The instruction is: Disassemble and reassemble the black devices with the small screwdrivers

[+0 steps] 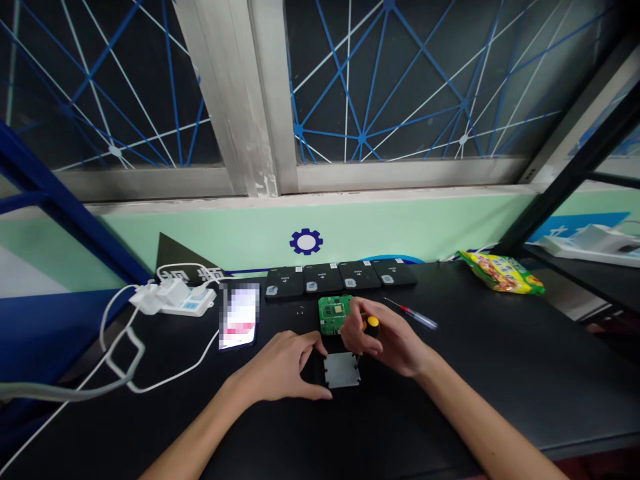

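My right hand [373, 331] is closed around a screwdriver [373, 323] with a black and yellow handle. Its shaft is mostly hidden by the hand and points down toward the right edge of a silver metal plate [342, 371]. The plate lies in a black case [315, 367] that is hard to make out against the dark table. My left hand [287, 367] grips the left side of this case between thumb and fingers. Just beyond it lies a green circuit board [332, 315], partly covered by my right hand. A few tiny screws [300, 311] are left of the board.
Several flat black boxes [285, 282] stand in a row along the wall. A second screwdriver [417, 317] with a clear handle lies to the right. A phone [240, 316] and a power strip [187, 301] with white cables are on the left; a yellow-green snack bag [503, 272] is far right.
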The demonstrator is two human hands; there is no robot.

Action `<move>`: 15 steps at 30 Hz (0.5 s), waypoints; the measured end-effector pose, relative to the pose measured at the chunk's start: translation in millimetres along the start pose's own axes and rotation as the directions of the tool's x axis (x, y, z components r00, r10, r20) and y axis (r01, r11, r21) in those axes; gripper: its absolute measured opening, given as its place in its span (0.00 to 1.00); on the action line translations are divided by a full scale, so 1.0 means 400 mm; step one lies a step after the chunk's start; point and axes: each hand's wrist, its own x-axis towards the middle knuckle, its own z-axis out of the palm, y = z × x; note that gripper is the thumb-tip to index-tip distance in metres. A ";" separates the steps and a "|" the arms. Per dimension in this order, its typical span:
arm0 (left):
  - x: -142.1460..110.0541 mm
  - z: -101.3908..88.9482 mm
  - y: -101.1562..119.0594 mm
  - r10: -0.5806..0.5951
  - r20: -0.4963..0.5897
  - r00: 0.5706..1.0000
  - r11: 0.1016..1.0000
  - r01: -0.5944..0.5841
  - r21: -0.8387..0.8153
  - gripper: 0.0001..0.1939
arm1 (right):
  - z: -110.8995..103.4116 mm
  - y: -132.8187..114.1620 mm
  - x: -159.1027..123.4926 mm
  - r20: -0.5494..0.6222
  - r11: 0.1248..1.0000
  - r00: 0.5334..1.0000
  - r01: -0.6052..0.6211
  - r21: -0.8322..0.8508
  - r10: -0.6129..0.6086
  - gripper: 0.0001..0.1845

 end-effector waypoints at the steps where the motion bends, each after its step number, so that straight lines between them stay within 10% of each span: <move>1: 0.000 0.000 0.000 -0.002 0.000 1.000 1.000 0.002 0.004 0.33 | -0.001 0.000 -0.001 -0.005 0.999 1.000 -0.019 0.026 0.019 0.20; 15: 0.000 0.003 -0.004 0.024 -0.017 1.000 1.000 -0.025 -0.009 0.34 | 0.002 -0.005 0.005 -0.037 0.999 0.999 0.032 -0.024 -0.033 0.21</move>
